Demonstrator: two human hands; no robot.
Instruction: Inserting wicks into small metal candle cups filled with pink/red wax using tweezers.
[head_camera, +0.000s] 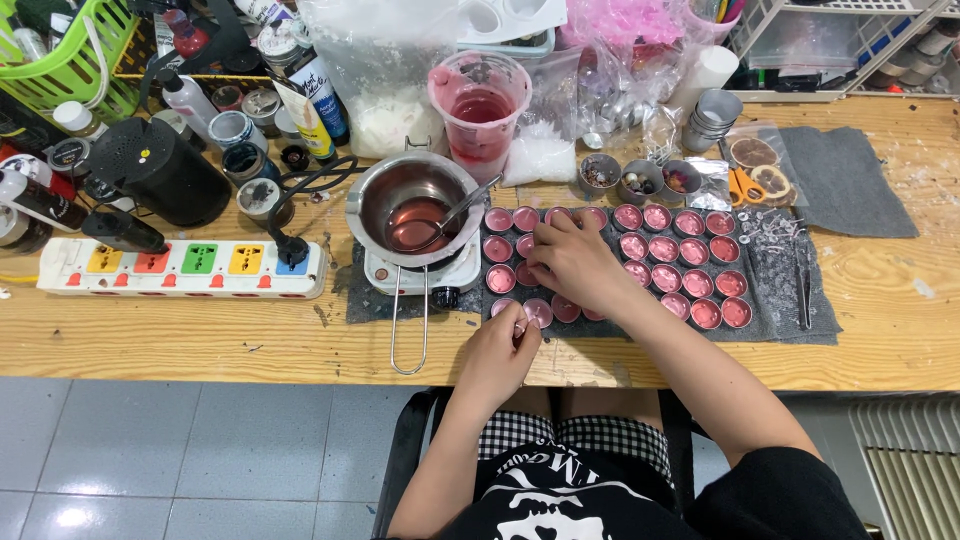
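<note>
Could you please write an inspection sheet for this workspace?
Surface: wooden table, grey mat under the cups.
Job's things: small metal cups with pink wax in rows; melting pot on a small white heater.
Clutter: bottles, jars, measuring cup, scissors.
Hands: left hand at a front cup; right hand over the cups.
Cables: power strip, black plug.
Surroundings: tiled floor.

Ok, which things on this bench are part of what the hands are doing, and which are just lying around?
In use:
- left hand at a front-row pink cup
- right hand over the rows of cups
- dark mat under them
- melting pot of pink liquid, spoon inside

Lying about:
- power strip
- green basket
- orange scissors
- tweezers
- grey cloth
</note>
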